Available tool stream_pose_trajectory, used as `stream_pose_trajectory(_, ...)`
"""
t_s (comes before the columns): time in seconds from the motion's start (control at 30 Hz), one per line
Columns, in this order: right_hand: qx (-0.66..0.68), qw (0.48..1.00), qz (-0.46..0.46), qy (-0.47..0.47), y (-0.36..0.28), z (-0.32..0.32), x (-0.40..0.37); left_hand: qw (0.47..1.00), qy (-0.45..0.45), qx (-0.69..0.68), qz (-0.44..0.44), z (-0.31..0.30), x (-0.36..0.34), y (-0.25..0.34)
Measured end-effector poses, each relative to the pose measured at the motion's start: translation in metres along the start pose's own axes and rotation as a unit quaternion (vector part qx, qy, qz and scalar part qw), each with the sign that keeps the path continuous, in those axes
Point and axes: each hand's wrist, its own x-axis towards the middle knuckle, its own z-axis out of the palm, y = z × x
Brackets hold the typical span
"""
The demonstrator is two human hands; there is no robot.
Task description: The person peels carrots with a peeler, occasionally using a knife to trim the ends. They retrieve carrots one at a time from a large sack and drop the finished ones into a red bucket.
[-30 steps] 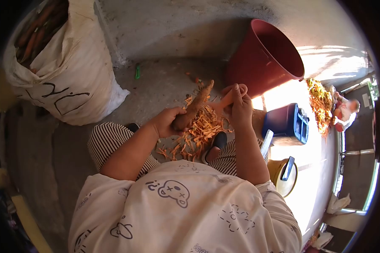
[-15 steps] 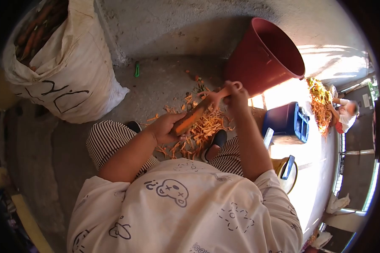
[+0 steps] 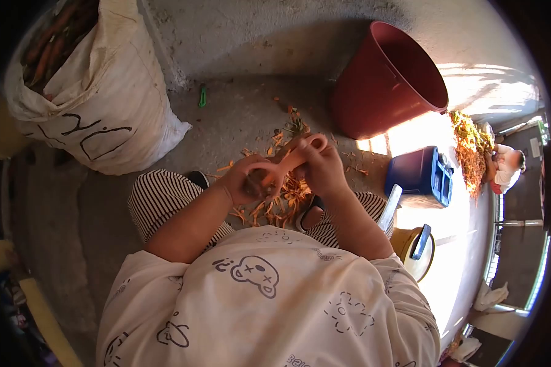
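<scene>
My left hand (image 3: 243, 180) is wrapped round a carrot (image 3: 267, 179), which is largely hidden by the fingers and the tool. My right hand (image 3: 324, 168) grips a pale orange peeler (image 3: 292, 161) by its looped handle. The peeler's wide forked head lies over the carrot, close against my left fingers. Both hands are above a scatter of orange peelings (image 3: 292, 199) on the floor between my feet.
A white sack (image 3: 131, 116) of carrots stands at left, and a dark red bucket (image 3: 370, 88) ahead right. A green object (image 3: 202, 96) lies on the floor. At right are a blue jerrycan (image 3: 410, 174), a yellowish container (image 3: 404, 241), a peelings heap (image 3: 468, 153) and another person (image 3: 507, 166).
My right hand has come down and towards me, carrying the peeler from the carrot's far part to its near end by my left hand. The carrot has tilted and shows less.
</scene>
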Motion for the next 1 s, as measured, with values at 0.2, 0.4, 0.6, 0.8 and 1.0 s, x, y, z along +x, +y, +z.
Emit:
stream_pose_trajectory(0.2,-0.03,0.998,0.044,-0.04,0.01,0.003,0.003,0.998,0.056,-0.002,0.025,-0.007,0.005,-0.01)
stream_pose_trajectory(0.4,-0.011,0.997,0.062,-0.045,0.014,-0.004,0.006,0.993,0.115,0.017,0.023,0.026,-0.005,-0.009)
stream_pose_trajectory(0.6,-0.028,0.997,0.066,0.03,0.0,-0.013,0.014,0.999,0.021,0.031,0.014,0.022,-0.006,-0.003)
stream_pose_trajectory(0.8,-0.199,0.891,-0.107,0.395,-0.025,-0.208,0.086,0.997,0.052,0.039,-0.033,0.014,-0.025,-0.001)
stream_pose_trajectory(1.0,-0.112,0.976,-0.081,0.167,-0.015,-0.054,0.028,0.997,0.07,0.038,0.02,0.018,-0.01,-0.001)
